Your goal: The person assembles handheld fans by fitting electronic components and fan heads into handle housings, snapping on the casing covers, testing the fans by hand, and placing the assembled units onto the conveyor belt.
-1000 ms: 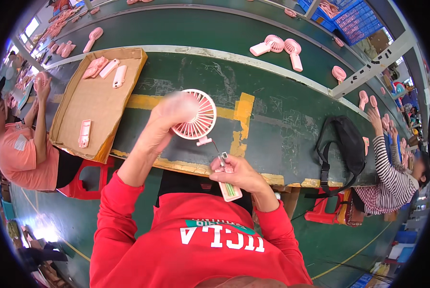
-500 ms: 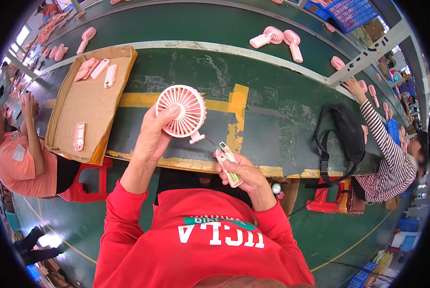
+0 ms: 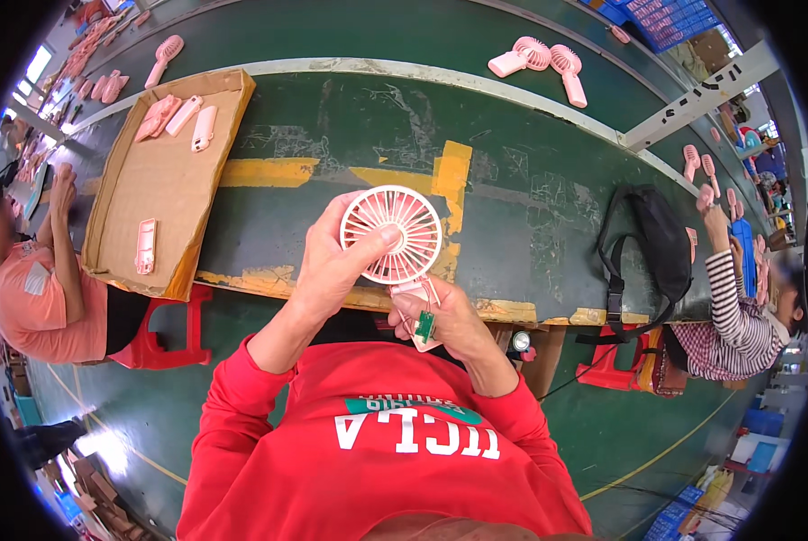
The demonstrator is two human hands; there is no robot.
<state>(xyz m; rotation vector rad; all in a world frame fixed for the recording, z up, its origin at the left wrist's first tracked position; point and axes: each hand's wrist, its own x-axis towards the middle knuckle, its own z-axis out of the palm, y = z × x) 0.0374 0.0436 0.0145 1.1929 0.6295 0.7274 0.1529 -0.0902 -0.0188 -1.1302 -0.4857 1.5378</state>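
Over the desk [image 3: 350, 135] edge, the fan head [image 3: 411, 236] is being clamped by fingers of the left hand [image 3: 324, 261], the handle [image 3: 427, 344] by those of the right hand [image 3: 453, 323], apparently keeping the circuit board [image 3: 424, 325] exposed.

A round pink fan head [image 3: 409, 238], slotted grille facing the camera, sits just beyond a pink handle shell [image 3: 427, 346] with an exposed green circuit board [image 3: 424, 323].
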